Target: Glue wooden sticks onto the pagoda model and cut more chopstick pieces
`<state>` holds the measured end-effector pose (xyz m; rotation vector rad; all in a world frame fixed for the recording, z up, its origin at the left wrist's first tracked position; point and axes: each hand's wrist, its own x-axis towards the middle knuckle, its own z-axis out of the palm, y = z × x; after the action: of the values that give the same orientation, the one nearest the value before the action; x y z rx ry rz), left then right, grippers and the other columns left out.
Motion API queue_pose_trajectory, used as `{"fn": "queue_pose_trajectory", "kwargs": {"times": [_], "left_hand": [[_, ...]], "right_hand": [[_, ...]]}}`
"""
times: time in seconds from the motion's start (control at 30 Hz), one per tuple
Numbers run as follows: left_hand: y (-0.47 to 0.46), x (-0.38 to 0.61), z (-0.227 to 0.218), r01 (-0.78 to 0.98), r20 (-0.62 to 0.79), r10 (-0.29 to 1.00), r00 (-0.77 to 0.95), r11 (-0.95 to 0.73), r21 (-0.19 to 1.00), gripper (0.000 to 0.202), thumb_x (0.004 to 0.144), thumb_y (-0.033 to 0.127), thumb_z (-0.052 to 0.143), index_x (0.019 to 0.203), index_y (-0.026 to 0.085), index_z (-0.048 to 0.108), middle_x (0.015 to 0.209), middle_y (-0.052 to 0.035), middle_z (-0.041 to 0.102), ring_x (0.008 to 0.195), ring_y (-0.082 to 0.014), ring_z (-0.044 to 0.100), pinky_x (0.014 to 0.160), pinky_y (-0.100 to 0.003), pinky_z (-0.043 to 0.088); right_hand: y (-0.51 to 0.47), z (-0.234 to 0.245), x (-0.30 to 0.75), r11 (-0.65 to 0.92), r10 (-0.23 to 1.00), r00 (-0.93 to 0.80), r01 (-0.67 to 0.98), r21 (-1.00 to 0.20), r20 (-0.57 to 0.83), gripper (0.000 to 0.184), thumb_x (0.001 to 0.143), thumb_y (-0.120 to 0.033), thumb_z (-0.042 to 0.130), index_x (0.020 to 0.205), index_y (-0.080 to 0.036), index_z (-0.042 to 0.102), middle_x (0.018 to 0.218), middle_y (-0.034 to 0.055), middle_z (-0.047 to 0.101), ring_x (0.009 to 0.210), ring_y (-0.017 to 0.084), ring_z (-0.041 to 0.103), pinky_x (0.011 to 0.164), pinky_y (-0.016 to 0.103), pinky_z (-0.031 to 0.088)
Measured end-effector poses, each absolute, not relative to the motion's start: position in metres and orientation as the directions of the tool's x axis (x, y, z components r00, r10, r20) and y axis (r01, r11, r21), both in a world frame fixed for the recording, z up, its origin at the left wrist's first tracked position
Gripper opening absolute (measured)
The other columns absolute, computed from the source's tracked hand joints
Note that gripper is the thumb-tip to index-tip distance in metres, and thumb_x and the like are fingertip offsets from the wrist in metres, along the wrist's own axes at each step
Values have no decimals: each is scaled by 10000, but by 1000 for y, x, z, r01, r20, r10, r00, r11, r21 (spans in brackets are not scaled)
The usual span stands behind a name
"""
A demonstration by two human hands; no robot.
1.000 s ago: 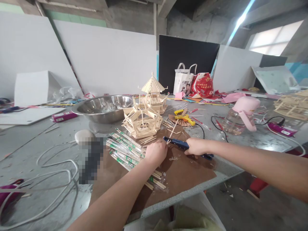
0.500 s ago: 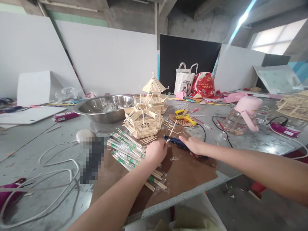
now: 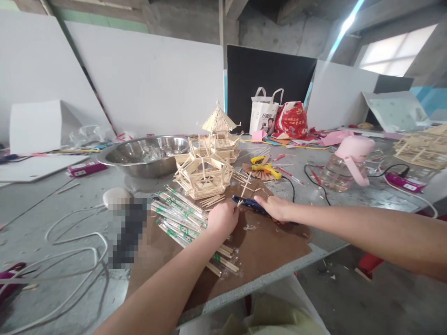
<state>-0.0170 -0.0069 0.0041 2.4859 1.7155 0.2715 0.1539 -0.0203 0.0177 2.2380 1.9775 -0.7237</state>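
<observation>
A: Head view. What does each hand do?

B: The left hand point(image 3: 223, 217) pinches a thin wooden stick point(image 3: 243, 188), which slants up over the brown board point(image 3: 268, 246). The right hand point(image 3: 275, 208) closes its grip on a blue glue gun point(image 3: 249, 204), nozzle touching or just short of the stick's lower end; the contact is too small to tell.

A: How is the step done well?

B: Probably by keeping the stick steady and the glue bead small, clear of the stick model point(image 3: 204, 174) and wrapped chopsticks point(image 3: 181, 211) on the tabletop point(image 3: 349, 204).
</observation>
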Motion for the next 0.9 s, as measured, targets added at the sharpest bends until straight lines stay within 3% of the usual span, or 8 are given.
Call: {"fn": "queue_pose_trajectory", "kwargs": {"times": [0.13, 0.27, 0.4, 0.5, 0.6, 0.73, 0.9], "left_hand": [[-6, -17, 4, 917, 85, 936, 341, -351, 188, 269, 801, 305, 332, 832, 220, 586, 824, -51, 625, 784, -181, 571, 632, -260, 397], [-6, -18, 4, 917, 101, 936, 338, -352, 191, 263, 804, 312, 330, 837, 228, 578, 813, -41, 624, 763, -172, 574, 619, -251, 393], [-7, -18, 4, 917, 127, 936, 328, -348, 195, 256, 804, 325, 334, 818, 231, 573, 788, -30, 629, 755, -172, 577, 597, -246, 385], [-7, -18, 3, 924, 142, 941, 308, -331, 193, 256, 804, 351, 338, 802, 226, 562, 777, -31, 629, 736, -175, 579, 582, -252, 377], [-7, -17, 4, 929, 156, 943, 295, -322, 184, 260, 805, 362, 337, 787, 219, 553, 761, -33, 628, 712, -175, 581, 569, -251, 367], [-8, -18, 5, 926, 215, 931, 295, -334, 177, 261, 815, 359, 327, 826, 228, 552, 765, -25, 625, 707, -161, 577, 571, -241, 357], [-9, -19, 4, 892, 298, 880, 371, -427, 149, 263, 819, 346, 342, 826, 213, 568, 776, -43, 616, 820, -166, 544, 608, -232, 354]], "right_hand": [[-19, 17, 154, -200, 917, 78, 939, -280, -392, 932, 658, -697, -70, 645, -71, 621, 566, 161, 601, 453, 178, 569, 488, 274, 435], [-19, 18, 158, -257, 885, 48, 879, -402, -462, 838, 660, -718, 2, 574, -100, 561, 603, 142, 596, 435, 156, 551, 476, 276, 434], [-20, 25, 167, -218, 855, -109, 812, -542, -507, 641, 646, -722, 232, 615, -137, 492, 605, 64, 570, 428, 117, 511, 436, 240, 399], [-20, 33, 171, -40, 862, -246, 839, -543, -444, 378, 661, -528, 462, 653, -152, 491, 599, 13, 547, 480, 101, 492, 439, 198, 357], [-23, 38, 171, 110, 914, -258, 901, -420, -313, 160, 653, -257, 482, 772, -159, 525, 660, 17, 575, 558, 125, 521, 470, 200, 350], [-30, 34, 168, 253, 961, -276, 911, -327, -27, 408, 616, -98, 408, 1009, -161, 495, 969, 77, 586, 869, 189, 544, 702, 251, 386], [-32, 19, 168, 218, 976, -213, 935, -279, 50, 583, 644, -110, 411, 1224, -89, 348, 1286, 142, 352, 1144, 224, 366, 913, 312, 292]]}}
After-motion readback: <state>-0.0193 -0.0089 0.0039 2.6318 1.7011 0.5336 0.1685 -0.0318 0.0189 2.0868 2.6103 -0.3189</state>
